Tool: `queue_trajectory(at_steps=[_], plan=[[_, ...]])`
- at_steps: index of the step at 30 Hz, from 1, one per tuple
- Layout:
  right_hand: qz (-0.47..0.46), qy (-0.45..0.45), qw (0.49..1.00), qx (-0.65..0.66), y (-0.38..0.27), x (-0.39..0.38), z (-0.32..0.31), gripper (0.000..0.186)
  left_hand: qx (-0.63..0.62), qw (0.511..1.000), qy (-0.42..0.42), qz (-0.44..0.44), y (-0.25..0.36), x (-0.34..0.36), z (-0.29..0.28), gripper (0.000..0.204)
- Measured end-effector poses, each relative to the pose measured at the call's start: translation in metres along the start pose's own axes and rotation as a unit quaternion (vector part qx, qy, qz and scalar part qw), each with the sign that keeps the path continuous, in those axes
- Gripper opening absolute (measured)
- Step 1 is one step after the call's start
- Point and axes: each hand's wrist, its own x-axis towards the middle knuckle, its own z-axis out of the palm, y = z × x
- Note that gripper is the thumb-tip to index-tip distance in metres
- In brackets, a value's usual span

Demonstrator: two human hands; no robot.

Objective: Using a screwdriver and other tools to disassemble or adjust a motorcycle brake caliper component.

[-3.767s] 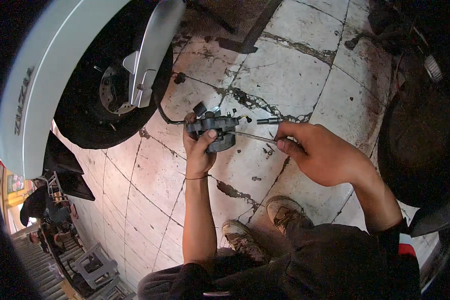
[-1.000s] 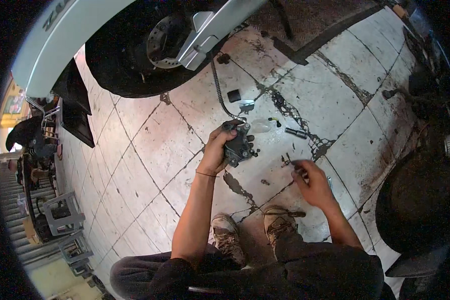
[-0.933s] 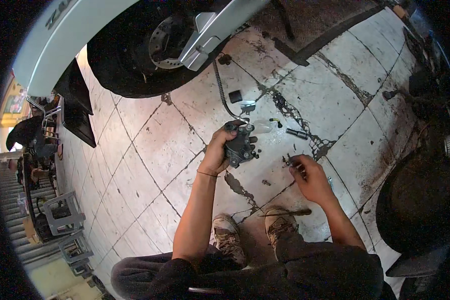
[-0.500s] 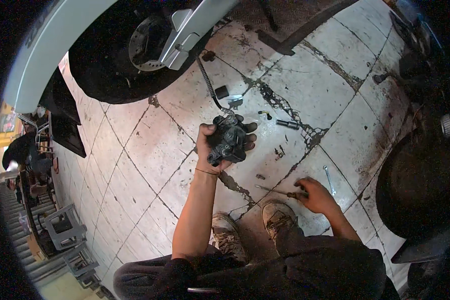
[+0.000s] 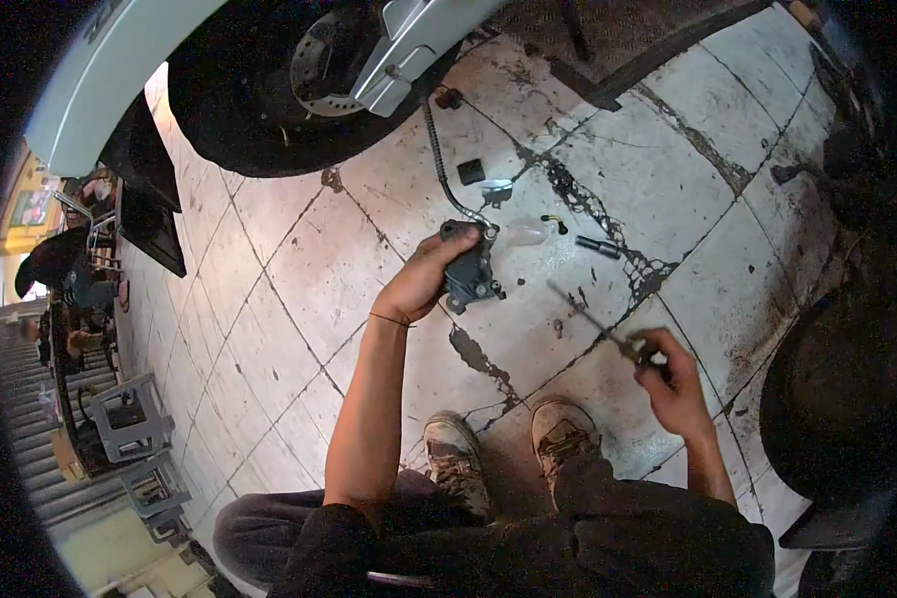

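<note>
My left hand [image 5: 414,284] is closed around a dark, grimy brake caliper [image 5: 473,276], the thumb on its upper end. A coiled-sleeve brake hose [image 5: 435,149] runs from the caliper up toward the wheel. The wheel's black tyre [image 5: 229,125] and drilled brake disc [image 5: 314,70] stand beyond, under pale bodywork. My right hand [image 5: 676,387] grips a screwdriver [image 5: 593,322] by its handle. The screwdriver's shaft points up and left toward the caliper, its tip apart from it. My shoes [image 5: 565,431] are below, on the tiled floor.
On the tiles lie a black square piece [image 5: 470,171], a clear plastic-looking piece [image 5: 526,234], a small black-and-yellow part [image 5: 556,223] and a dark cylindrical tool [image 5: 598,246]. A large dark round shape [image 5: 827,389] stands at right. Grey stools [image 5: 130,424] and a person [image 5: 65,269] are at left.
My left hand has turned the caliper over, showing a flatter side. The screwdriver has been raised off the floor, my right hand now shut on its handle. The view has shifted slightly.
</note>
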Motion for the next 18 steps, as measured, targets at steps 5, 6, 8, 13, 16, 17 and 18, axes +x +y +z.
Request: queue_trajectory(at_steps=[5,6,8,13,16,17,18], plan=[[-0.07,0.013,0.996,-0.063,-0.054,0.028,0.005,0.022,-0.052,0.998,0.007,0.027,0.001,-0.003,0.01,0.042],[-0.107,0.004,0.989,-0.107,-0.059,0.031,0.005,0.021,-0.053,0.998,0.008,0.026,-0.001,-0.002,0.01,0.042],[-0.085,0.003,0.986,-0.147,-0.067,0.036,0.004,0.022,-0.007,0.998,0.011,0.069,0.0,-0.001,0.01,0.04],[-0.135,-0.01,0.98,-0.144,-0.051,0.055,0.0,0.02,-0.022,0.997,0.0,0.08,0.004,-0.005,0.015,0.037],[-0.134,-0.049,0.981,-0.131,-0.056,0.067,0.003,0.021,-0.005,0.996,-0.012,0.09,0.002,-0.003,0.009,0.038],[-0.132,-0.052,0.981,-0.131,-0.054,0.07,0.004,0.021,-0.005,0.996,-0.019,0.09,0.0,-0.002,0.008,0.039],[-0.132,-0.046,0.981,-0.137,-0.053,0.073,0.005,0.02,-0.007,0.996,-0.018,0.087,-0.002,-0.002,0.008,0.039]])
